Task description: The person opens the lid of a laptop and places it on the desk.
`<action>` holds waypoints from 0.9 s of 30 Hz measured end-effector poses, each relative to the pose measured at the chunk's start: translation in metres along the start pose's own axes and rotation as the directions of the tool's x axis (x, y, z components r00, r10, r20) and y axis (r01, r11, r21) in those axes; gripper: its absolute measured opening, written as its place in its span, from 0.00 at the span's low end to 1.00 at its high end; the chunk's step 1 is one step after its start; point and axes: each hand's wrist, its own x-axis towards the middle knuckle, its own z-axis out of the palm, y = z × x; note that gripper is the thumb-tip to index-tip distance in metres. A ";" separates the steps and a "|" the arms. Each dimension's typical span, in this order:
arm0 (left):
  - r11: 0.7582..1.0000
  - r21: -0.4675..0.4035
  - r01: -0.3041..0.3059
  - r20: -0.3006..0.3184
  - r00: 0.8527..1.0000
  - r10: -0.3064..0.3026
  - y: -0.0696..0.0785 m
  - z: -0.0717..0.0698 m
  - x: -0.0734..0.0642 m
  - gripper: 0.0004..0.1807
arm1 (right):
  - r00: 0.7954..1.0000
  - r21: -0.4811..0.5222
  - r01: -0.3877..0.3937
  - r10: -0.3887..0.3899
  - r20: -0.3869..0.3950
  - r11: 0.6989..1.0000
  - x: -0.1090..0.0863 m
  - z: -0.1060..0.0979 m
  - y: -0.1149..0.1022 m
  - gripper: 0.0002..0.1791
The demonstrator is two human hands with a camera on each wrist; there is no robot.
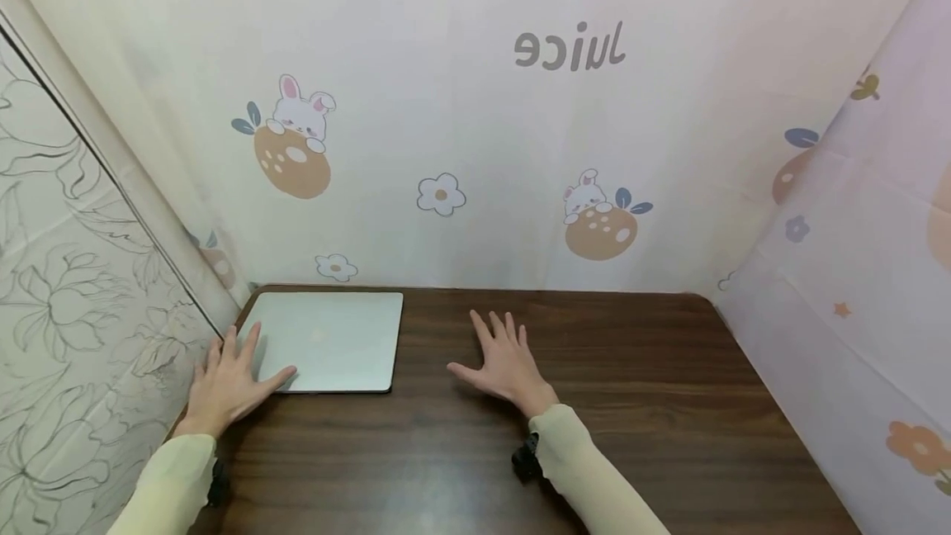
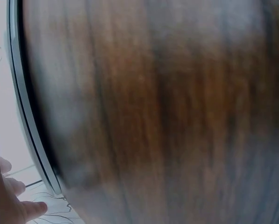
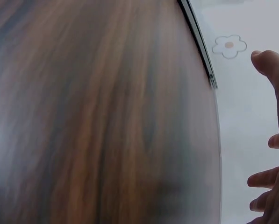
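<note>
A closed silver laptop [image 1: 334,341] lies flat at the back left of the brown wooden table [image 1: 446,452]. My left hand [image 1: 226,386] is at its left front corner, fingers spread, with the thumb and fingertips overlapping the lid in the head view. In the left wrist view, the laptop's edge [image 2: 29,112] runs along the left, beside the fingers [image 2: 34,209]. To the right of the laptop, my right hand [image 1: 508,366] is held over the table with its fingers spread, holding nothing. The right wrist view shows its thumb [image 3: 268,63] and part of the laptop's edge [image 3: 200,44].
A pale curtain [image 1: 446,106] printed with rabbits and flowers hangs behind the table's back edge. More printed cloth [image 1: 854,337] closes off the right side, and a flower-patterned panel [image 1: 74,312] stands along the left. Dark wrist cameras [image 1: 526,459] sit under both sleeves.
</note>
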 end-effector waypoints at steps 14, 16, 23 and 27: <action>1.000 0.007 0.002 0.046 0.999 -0.002 -0.001 0.000 0.008 0.64 | 0.999 0.044 0.021 -0.023 0.047 0.999 0.015 0.017 -0.036 0.58; 1.000 0.005 0.004 0.058 0.998 -0.005 -0.002 0.000 0.010 0.64 | 0.998 0.056 0.022 -0.025 0.056 0.998 0.017 0.021 -0.040 0.58; 1.000 -0.006 0.018 0.076 0.997 -0.017 -0.006 0.000 0.015 0.64 | 0.995 0.073 0.033 -0.040 0.092 0.997 0.024 0.032 -0.057 0.59; 1.000 -0.011 0.022 0.080 0.997 -0.021 -0.007 0.002 0.013 0.64 | 0.992 0.083 0.036 -0.046 0.114 0.996 0.025 0.040 -0.068 0.60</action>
